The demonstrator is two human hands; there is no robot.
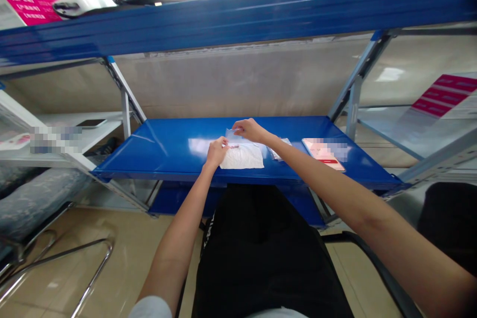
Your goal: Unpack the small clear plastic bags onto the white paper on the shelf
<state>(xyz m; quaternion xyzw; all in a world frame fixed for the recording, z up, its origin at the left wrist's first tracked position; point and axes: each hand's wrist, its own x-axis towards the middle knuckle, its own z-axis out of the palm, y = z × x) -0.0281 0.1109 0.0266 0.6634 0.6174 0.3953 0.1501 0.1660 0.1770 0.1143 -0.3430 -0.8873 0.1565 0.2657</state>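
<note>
On the blue shelf top (pixel 175 141) in front of me lies a soft white packet (pixel 244 157), slightly wrinkled. A clear plastic bag or film (pixel 231 135) rises at its far edge; I cannot tell whether the two are one piece. My right hand (pixel 251 130) pinches the top of this plastic from the right. At the lower left, my left hand (pixel 216 152) has its fingers closed on the plastic's edge, beside the white packet. A small pinkish mark or strip shows near the left fingertips, too small to name.
Small clear packets (pixel 281 148) lie under my right forearm. Farther right is a pink printed card or booklet (pixel 323 153). A blue beam (pixel 238 20) crosses above, with slanted grey posts at both sides. A phone (pixel 91 123) rests on the left white shelf.
</note>
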